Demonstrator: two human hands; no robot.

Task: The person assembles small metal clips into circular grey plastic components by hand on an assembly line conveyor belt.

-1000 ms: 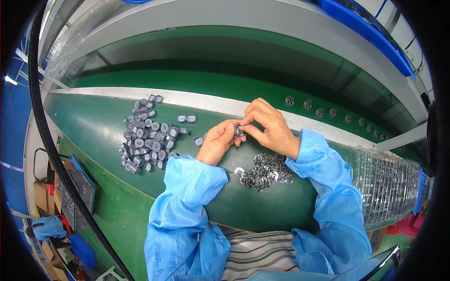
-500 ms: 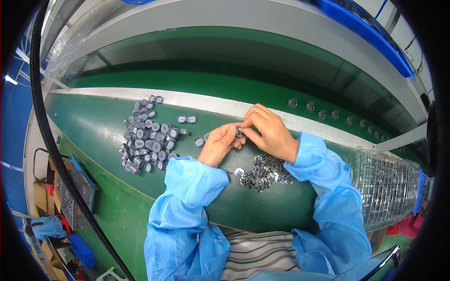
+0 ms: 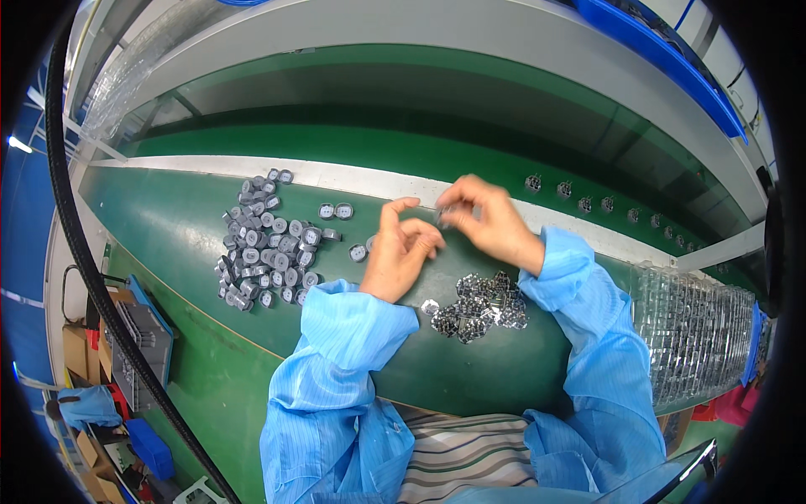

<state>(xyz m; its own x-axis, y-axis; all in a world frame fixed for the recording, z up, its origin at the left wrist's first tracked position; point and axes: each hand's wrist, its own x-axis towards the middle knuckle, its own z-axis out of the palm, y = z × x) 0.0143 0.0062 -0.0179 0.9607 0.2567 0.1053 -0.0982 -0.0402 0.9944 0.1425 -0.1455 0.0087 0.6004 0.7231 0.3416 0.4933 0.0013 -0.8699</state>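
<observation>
Over the green bench top my left hand (image 3: 400,254) is raised with its fingers apart and holds nothing that shows. Just right of it, my right hand (image 3: 484,220) pinches a small grey part (image 3: 445,216) between thumb and fingers; motion blurs it. Below the hands lies a heap of shiny metal-and-black small parts (image 3: 474,307), one pale piece (image 3: 430,307) at its left edge. A big pile of round grey plastic caps (image 3: 269,239) spreads to the left. Two caps (image 3: 336,211) sit apart from it, and another cap (image 3: 358,253) is beside my left hand.
A white ledge (image 3: 353,180) crosses behind the work area. Small parts (image 3: 585,204) stand in a row beyond it at the right. Stacked clear plastic trays (image 3: 697,340) are at the right end of the bench. A black cable (image 3: 92,252) hangs at the left.
My hands were together on a small round part. Now they are apart: the left has opened, and the right has lifted a little away with a small part.
</observation>
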